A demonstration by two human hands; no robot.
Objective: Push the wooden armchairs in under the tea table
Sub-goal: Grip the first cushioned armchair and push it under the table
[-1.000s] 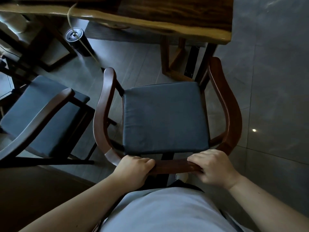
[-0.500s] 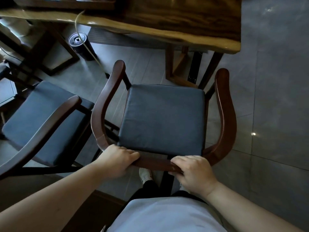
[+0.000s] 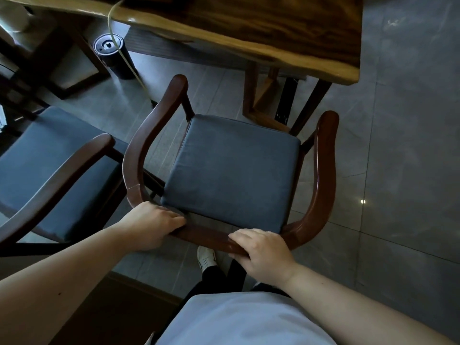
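A dark wooden armchair with a blue-grey seat cushion stands in front of me, facing the tea table. My left hand grips the curved back rail at its left bend. My right hand grips the same rail right of its middle. The chair's front edge sits just short of the table's near edge, close to the table's right legs. A second armchair of the same kind stands at the left, its armrest close beside the first chair's left arm.
A black cylindrical container stands on the floor under the table, with a pale cord hanging past it. Grey floor tiles spread to the right. My white shoe is behind the chair. More dark furniture sits far left.
The chair has slid forward toward the table and turned slightly to the left. Both hands stay on the back rail, my arms more extended.
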